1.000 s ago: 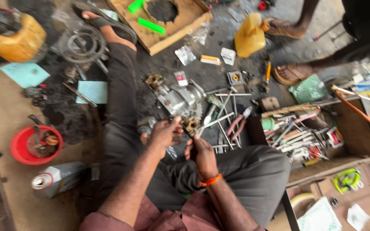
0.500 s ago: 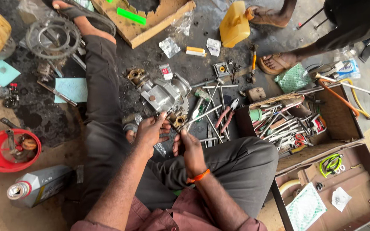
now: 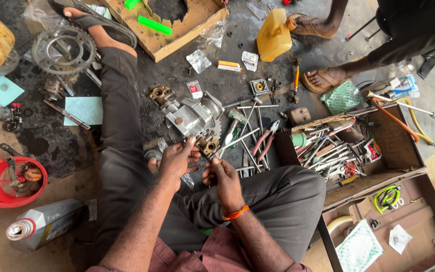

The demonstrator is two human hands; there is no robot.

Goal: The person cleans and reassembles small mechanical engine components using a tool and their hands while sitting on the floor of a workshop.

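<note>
Greasy dark workshop floor, parts everywhere. Both hands at frame centre: left hand (image 3: 177,158) and right hand (image 3: 223,177) pinch-closed on small brass-coloured round fitting (image 3: 209,147) at near end of silver cast-metal engine assembly (image 3: 190,117). Risk imo: oily fingers slip, fitting drops among loose long steel tools (image 3: 250,133) just right, gets lost.

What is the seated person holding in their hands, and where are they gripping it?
Both hands grip a silver metal engine part at its near end, by the small brass-coloured fitting: left hand from the left, right hand from below. The rest lies on the floor.
</note>
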